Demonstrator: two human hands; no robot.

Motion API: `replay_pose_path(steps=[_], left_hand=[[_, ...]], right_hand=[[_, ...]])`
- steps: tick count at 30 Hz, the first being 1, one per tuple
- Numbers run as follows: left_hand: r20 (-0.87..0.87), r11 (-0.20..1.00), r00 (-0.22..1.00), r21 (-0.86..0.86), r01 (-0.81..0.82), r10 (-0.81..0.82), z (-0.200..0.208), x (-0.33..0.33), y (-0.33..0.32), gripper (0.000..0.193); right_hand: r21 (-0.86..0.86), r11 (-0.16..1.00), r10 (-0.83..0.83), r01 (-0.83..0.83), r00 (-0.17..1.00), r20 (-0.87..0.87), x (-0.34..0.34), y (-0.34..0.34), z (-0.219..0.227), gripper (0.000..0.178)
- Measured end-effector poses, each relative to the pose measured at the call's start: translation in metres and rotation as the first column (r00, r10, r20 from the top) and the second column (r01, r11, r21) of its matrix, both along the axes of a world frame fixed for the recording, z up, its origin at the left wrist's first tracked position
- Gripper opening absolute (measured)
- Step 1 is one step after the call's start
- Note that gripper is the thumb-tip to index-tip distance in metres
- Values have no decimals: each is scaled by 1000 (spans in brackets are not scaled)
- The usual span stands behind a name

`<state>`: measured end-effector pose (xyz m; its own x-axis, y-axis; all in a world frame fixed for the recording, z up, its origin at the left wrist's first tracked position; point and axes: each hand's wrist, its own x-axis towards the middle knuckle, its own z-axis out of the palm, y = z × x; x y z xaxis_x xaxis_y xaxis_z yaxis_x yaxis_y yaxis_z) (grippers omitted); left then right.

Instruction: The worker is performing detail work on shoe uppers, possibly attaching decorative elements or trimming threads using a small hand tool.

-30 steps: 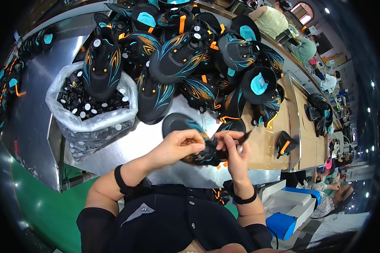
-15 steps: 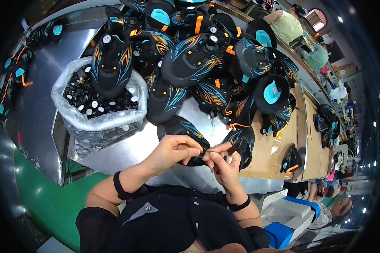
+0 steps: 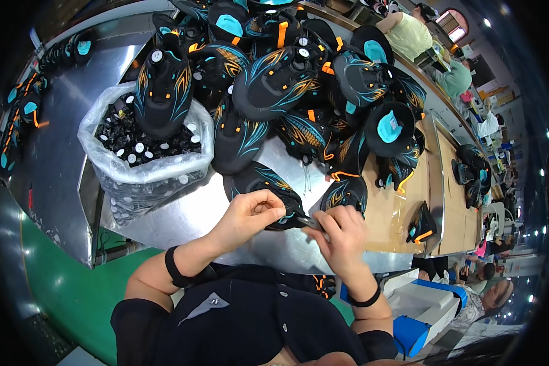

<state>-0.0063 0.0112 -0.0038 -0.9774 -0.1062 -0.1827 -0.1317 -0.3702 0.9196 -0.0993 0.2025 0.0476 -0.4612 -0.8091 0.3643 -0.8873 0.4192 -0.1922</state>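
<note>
Shoe upper [image 3: 254,182] lies between left hand [image 3: 251,215] and right hand [image 3: 343,236], collar end toward the tool

Head view: the black shoe upper rests on the metal tabletop [image 3: 186,221], directly in front of the person. Its long axis slants from the rounded toe at the far left to the collar end at the near right. The left hand is nearer, overlapping the upper's near side; the right hand sits just beyond the collar end, to the right. The left thumb and fingertips are pinched together; whether a thread or cord is between them cannot be told. The right hand is curled around a slim dark tool [image 3: 310,222], perhaps snips, its tip pointing left to the collar end. Whether the tip touches cannot be made out.

The upper has a smooth, matte toe and fine blue and orange lines sweeping along its side. Another shoe upper [image 3: 348,193] lies just beyond the right hand. To the left, a crumpled, translucent plastic bag [image 3: 158,174] holds tangled black parts with round white discs [image 3: 139,147]. A toe-down upper [image 3: 163,104] leans over its mouth. Behind is a heap of similar curved uppers with turquoise linings and orange pull tabs; flat brown cardboard [image 3: 381,227] covers the right side.
</note>
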Motion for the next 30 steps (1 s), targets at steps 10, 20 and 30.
replay_pose_path(steps=[10,20,30], left_hand=[[60,989,992,110,101,-108,-12,4,-2,12],[-39,979,997,-197,57,-66,-13,1,2,8],[-175,789,985,-606,-103,-6,6,-9,13,8]], right_hand=[[-30,1000,13,-1,909,417,2,-5,-4,38],[54,998,-1,-40,801,599,-6,-2,-19,48],[151,989,-42,10,977,209,-3,-1,-20,37]])
